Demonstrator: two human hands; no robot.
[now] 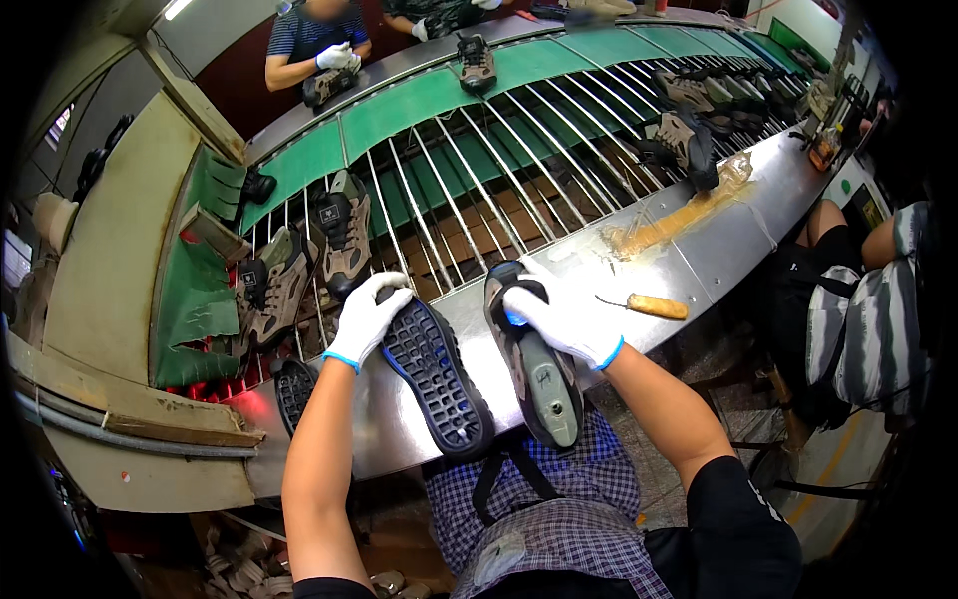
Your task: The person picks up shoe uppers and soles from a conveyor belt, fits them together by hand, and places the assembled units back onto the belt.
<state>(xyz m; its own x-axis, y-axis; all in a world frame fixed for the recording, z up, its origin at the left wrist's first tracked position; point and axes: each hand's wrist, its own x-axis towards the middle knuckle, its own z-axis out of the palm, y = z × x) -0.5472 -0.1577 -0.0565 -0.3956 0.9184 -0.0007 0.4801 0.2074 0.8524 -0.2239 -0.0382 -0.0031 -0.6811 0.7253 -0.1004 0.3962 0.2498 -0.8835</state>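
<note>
My left hand [369, 317], in a white glove with a blue cuff, grips the upper end of a black shoe sole [435, 371]. The sole's lugged tread faces up, and a thin blue line runs along its left edge. Just right of it, my right hand [567, 317], gloved the same way, is closed on a brown and black shoe [496, 311]. A grey-green shoe last [549, 387] with a hole near its heel fills that shoe. Sole and shoe lie side by side over the metal bench's near edge, a small gap between them.
A hooked tool with a wooden handle [657, 305] lies on the metal bench [699, 262], near brown tape [679, 218]. Another black sole [293, 387] rests at left. Beyond is a rack of metal rods [469, 225] carrying several shoes [344, 232]. Across it, a person's gloved hands [339, 58] hold a shoe.
</note>
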